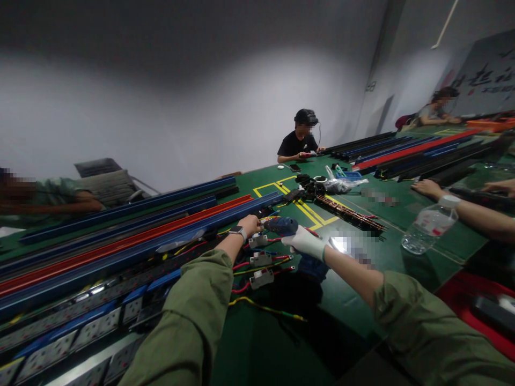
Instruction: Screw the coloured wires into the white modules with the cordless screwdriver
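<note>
My right hand (303,243), in a white glove, grips a dark blue cordless drill (281,226) whose front end points left. My left hand (250,225), bare with a watch at the wrist, is closed right at the drill's tip; what its fingers hold is hidden. Just below my hands lie white circuit breakers (261,278) with red and yellow-green wires. A loose yellow-green wire (267,308) stretches over the green table (257,354). Several socket strips (60,351) lie to the left, beside long blue rails (132,246).
An orange rail (120,242) lies among the rails. Copper-coloured strips (350,214), a clear plastic bag (344,184) and a water bottle (430,225) are ahead and right. A co-worker (300,140) sits across the table; another person's hand (428,188) rests at right.
</note>
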Demonstrator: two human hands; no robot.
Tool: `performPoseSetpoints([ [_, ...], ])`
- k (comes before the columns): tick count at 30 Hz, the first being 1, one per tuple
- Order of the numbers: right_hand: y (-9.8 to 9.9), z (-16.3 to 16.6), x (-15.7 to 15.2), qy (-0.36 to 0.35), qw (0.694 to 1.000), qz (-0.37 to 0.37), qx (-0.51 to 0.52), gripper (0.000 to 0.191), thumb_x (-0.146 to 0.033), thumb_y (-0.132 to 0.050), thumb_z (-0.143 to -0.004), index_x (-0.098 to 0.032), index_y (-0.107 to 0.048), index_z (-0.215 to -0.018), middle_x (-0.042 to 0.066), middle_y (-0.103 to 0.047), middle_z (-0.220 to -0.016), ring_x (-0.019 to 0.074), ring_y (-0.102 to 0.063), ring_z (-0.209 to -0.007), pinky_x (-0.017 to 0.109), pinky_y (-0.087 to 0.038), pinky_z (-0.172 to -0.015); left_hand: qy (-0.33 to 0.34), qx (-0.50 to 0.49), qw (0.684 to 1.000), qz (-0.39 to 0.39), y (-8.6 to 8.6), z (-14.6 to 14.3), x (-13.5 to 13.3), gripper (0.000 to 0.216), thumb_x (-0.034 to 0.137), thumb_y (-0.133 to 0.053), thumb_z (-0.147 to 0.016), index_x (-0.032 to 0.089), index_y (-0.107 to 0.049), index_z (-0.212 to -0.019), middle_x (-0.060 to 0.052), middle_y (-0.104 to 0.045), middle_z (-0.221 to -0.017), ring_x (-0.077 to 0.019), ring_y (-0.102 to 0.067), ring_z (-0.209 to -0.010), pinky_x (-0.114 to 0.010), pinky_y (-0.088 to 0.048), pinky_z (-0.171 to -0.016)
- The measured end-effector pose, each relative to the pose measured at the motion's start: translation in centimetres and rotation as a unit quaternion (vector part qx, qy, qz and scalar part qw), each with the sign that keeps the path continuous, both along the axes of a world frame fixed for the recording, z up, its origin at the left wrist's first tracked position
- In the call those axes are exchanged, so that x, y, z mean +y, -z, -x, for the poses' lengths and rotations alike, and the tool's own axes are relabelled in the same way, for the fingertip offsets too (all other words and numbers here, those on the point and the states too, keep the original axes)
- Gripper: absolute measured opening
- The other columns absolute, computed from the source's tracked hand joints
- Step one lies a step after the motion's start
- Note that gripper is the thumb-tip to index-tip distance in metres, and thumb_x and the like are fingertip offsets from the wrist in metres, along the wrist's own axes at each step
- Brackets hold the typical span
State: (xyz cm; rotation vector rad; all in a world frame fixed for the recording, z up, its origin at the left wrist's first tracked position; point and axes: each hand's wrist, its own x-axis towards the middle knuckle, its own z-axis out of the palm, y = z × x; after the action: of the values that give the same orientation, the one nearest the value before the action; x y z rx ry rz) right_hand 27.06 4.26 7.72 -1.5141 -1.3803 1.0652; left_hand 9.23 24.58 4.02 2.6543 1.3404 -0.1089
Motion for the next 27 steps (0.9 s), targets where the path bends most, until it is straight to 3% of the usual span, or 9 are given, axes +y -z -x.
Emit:
performPoseSetpoints([
  [5, 0.2, 0.0, 0.1, 0.003, 1.000, 0.007, 0.006, 0.032, -0.018, -0.065, -0.075, -0.013, -0.069, -0.106, -0.003, -0.060, -0.057, 0.0117, -0.056, -0.042, 0.019, -0.041, -0.040, 0.003, 0.004, 1.000, 0.005, 0.1, 0.0, 0.2, 0.033, 0.047, -0.066, -0.087, 0.030, -0.081, -0.111, -0.007, -0.078, -0.102, -0.0208, -0.072, -0.093, -0.023, -0.050, -0.073],
  [10, 0.7, -0.2, 0.7, 0.005, 1.000, 0.020, -0.017, 0.011, -0.017, -0.065, -0.073, -0.014, -0.067, -0.084, -0.004, -0.056, -0.048, 0.0122, -0.056, -0.040, 0.020, -0.042, -0.040, -0.001, 0.008, 1.000, 0.000, 0.4, -0.1, 0.2, 0.034, 0.047, -0.064, -0.088, 0.029, -0.080, -0.111, -0.008, -0.078, -0.104, -0.0208, -0.072, -0.093, -0.024, -0.051, -0.076],
  [15, 0.3, -0.2, 0.5, -0.014, 1.000, 0.006, -0.007, 0.028, -0.018, -0.066, -0.073, -0.014, -0.071, -0.100, -0.002, -0.063, -0.055, 0.0131, -0.057, -0.042, 0.022, -0.044, -0.043, -0.011, 0.011, 1.000, -0.008, 0.3, -0.3, 0.2, 0.032, 0.046, -0.067, -0.086, 0.030, -0.081, -0.109, -0.009, -0.078, -0.106, -0.0224, -0.073, -0.096, -0.025, -0.052, -0.079],
  [20, -0.2, 0.0, -0.2, 0.014, 1.000, 0.011, -0.014, 0.026, -0.019, -0.066, -0.075, -0.014, -0.070, -0.101, -0.004, -0.058, -0.052, 0.0112, -0.055, -0.041, 0.020, -0.039, -0.041, -0.013, 0.010, 1.000, -0.012, 0.2, -0.4, -0.1, 0.030, 0.044, -0.066, -0.086, 0.032, -0.080, -0.109, -0.008, -0.077, -0.109, -0.0232, -0.073, -0.099, -0.027, -0.053, -0.082],
  [27, -1.2, 0.4, -0.7, 0.011, 0.999, 0.039, -0.019, 0.027, -0.017, -0.066, -0.076, -0.014, -0.070, -0.102, -0.005, -0.057, -0.053, 0.0115, -0.056, -0.045, 0.020, -0.042, -0.044, -0.008, 0.011, 1.000, -0.021, -0.2, -0.7, -0.4, 0.034, 0.052, -0.067, -0.085, 0.029, -0.082, -0.106, -0.011, -0.077, -0.105, -0.0258, -0.073, -0.100, -0.031, -0.055, -0.086],
])
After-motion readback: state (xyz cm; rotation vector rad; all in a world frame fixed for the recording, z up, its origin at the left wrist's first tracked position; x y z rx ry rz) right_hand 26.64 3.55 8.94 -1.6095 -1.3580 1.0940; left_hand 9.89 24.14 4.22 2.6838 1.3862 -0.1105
